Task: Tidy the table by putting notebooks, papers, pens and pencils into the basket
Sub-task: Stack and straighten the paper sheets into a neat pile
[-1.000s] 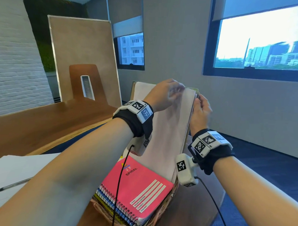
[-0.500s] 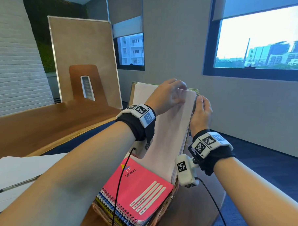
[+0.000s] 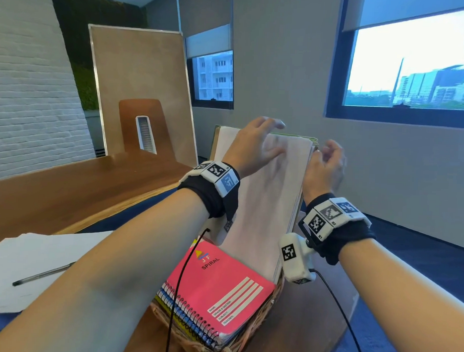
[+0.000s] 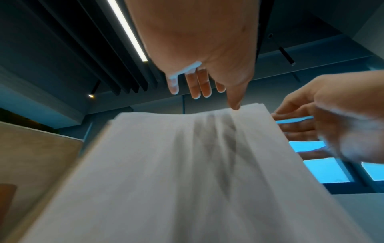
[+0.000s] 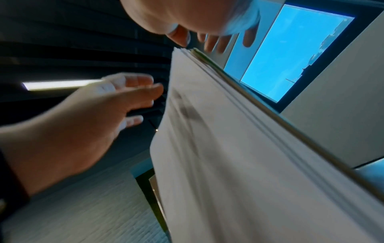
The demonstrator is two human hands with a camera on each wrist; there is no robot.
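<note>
Wooden counter [image 3: 73,193], grey wall, two windows behind. Stood papers [image 3: 264,204] tilted in basket [image 3: 247,344], behind pink notebook [image 3: 218,287]. Left grip [image 3: 256,147] and right grip [image 3: 324,164] slack-fingered at top edge, clasping nothing.

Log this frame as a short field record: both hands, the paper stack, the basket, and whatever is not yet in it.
left hand: open, fingers spread over the paper stack's top edge
right hand: loosely curled at the stack's right edge, holding nothing
paper stack: standing tilted in the basket
basket: wicker, holds a pink spiral notebook
left out: pen on loose papers
</note>
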